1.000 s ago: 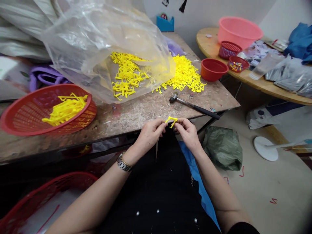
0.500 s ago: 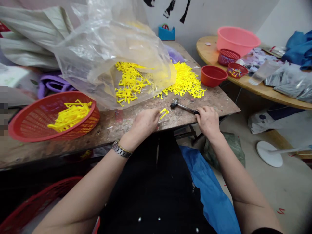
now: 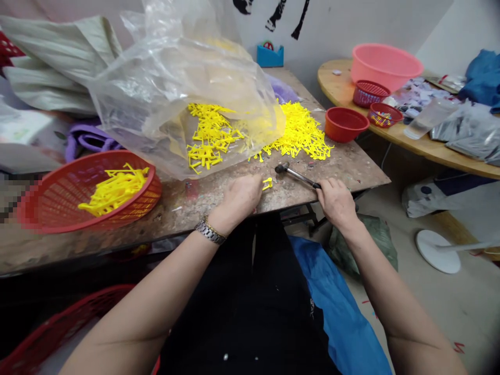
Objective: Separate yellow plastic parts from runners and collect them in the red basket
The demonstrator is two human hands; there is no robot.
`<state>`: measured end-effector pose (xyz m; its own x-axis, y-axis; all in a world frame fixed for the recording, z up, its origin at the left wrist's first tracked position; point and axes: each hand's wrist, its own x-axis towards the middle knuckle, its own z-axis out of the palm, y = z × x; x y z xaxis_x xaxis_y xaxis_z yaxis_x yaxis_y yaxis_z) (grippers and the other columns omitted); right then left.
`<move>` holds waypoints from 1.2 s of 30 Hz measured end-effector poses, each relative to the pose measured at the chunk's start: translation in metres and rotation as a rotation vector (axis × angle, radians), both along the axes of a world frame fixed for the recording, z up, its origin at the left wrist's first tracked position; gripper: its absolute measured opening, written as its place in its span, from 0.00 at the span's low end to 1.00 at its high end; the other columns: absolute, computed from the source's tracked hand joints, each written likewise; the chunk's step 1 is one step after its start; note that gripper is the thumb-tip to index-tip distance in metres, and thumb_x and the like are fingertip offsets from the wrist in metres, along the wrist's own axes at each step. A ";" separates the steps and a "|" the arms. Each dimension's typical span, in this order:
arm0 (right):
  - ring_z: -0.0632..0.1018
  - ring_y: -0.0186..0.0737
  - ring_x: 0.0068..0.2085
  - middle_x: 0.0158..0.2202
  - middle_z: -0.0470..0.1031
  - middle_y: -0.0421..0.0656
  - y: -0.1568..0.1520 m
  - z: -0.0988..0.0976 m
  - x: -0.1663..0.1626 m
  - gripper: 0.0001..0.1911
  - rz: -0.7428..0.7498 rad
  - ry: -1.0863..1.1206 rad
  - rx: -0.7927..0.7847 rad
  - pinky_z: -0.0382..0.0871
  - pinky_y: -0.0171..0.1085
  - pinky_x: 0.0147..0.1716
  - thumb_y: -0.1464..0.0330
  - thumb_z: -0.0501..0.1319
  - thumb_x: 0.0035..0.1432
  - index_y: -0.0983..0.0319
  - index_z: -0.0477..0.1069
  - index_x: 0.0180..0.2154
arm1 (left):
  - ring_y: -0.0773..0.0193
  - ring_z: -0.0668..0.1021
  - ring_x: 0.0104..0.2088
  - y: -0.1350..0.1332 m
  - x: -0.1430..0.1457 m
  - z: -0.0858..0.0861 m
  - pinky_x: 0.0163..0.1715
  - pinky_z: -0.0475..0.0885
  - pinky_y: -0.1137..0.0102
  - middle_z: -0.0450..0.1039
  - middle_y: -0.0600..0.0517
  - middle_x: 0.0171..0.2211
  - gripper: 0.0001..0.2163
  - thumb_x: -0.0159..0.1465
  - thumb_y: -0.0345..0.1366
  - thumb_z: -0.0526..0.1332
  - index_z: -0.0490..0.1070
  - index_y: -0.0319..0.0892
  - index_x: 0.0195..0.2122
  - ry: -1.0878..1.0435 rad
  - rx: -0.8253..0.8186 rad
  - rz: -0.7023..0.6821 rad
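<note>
My left hand point(image 3: 242, 195) is closed on a small yellow plastic piece point(image 3: 267, 183), whose end sticks out past the fingertips just above the table's near edge. My right hand point(image 3: 336, 202) grips the black handle end of a small hammer point(image 3: 299, 175). The hammer's dark head points left, a little beyond the yellow piece and apart from it. Behind both hands lies a heap of similar yellow pieces point(image 3: 302, 130). More of them lie in the mouth of a clear plastic bag point(image 3: 156, 99).
A red basket point(image 3: 47, 208) holding yellow pieces stands at left on the worn table point(image 3: 351, 174). A red bowl point(image 3: 346, 125) sits at the table's right side. A round wooden table point(image 3: 332, 75) carries a pink basin point(image 3: 385, 67) and small baskets. A blue tape dispenser point(image 3: 270, 56) stands at the back.
My left hand has shifted slightly right with the yellow piece, which has turned and shows less. My right hand still holds the hammer in nearly the same spot. The whole view has shifted slightly.
</note>
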<state>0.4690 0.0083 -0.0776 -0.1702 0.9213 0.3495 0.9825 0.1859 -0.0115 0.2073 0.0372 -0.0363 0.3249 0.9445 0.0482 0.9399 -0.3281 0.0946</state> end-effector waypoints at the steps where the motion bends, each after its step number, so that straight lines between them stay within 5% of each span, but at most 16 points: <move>1: 0.73 0.51 0.44 0.43 0.75 0.54 -0.003 -0.001 -0.001 0.11 0.010 0.056 -0.005 0.65 0.44 0.43 0.68 0.53 0.68 0.65 0.73 0.44 | 0.52 0.80 0.39 0.000 0.000 -0.001 0.35 0.68 0.67 0.79 0.37 0.39 0.14 0.72 0.33 0.49 0.75 0.36 0.40 -0.009 -0.003 0.004; 7: 0.78 0.46 0.43 0.42 0.79 0.48 -0.022 0.001 -0.007 0.14 0.147 0.560 -0.104 0.71 0.41 0.42 0.66 0.50 0.69 0.61 0.73 0.47 | 0.53 0.80 0.37 0.001 -0.001 -0.004 0.34 0.67 0.67 0.79 0.38 0.38 0.13 0.71 0.32 0.50 0.75 0.36 0.41 -0.022 0.008 -0.012; 11: 0.80 0.46 0.45 0.46 0.81 0.48 -0.039 0.007 -0.016 0.16 0.177 0.699 -0.103 0.74 0.43 0.46 0.64 0.54 0.68 0.61 0.74 0.51 | 0.53 0.80 0.38 0.001 -0.001 -0.004 0.34 0.68 0.68 0.79 0.38 0.38 0.13 0.71 0.32 0.51 0.75 0.37 0.40 -0.005 0.016 -0.010; 22: 0.80 0.52 0.54 0.53 0.80 0.52 -0.054 -0.005 -0.032 0.21 0.144 0.497 -0.131 0.75 0.49 0.55 0.65 0.50 0.71 0.62 0.70 0.60 | 0.50 0.81 0.43 0.007 -0.001 -0.011 0.40 0.71 0.65 0.80 0.39 0.42 0.14 0.72 0.32 0.50 0.76 0.37 0.43 0.036 0.018 0.005; 30: 0.78 0.46 0.58 0.59 0.77 0.47 -0.067 0.015 -0.036 0.22 0.227 0.659 0.161 0.73 0.46 0.59 0.64 0.50 0.72 0.58 0.67 0.64 | 0.51 0.81 0.41 0.002 0.002 -0.002 0.38 0.70 0.66 0.79 0.38 0.41 0.14 0.72 0.31 0.49 0.75 0.37 0.42 0.061 -0.019 0.002; 36: 0.82 0.51 0.52 0.51 0.81 0.51 -0.056 -0.003 -0.035 0.22 0.147 0.536 -0.056 0.77 0.49 0.53 0.64 0.50 0.71 0.62 0.71 0.60 | 0.54 0.81 0.39 0.006 -0.001 -0.012 0.36 0.70 0.68 0.80 0.40 0.39 0.14 0.72 0.31 0.50 0.76 0.37 0.41 0.042 0.040 -0.009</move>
<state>0.4337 -0.0475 -0.0808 -0.1106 0.9208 0.3741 0.8002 0.3057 -0.5159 0.2060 0.0437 -0.0486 0.3362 0.9390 0.0719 0.9396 -0.3396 0.0419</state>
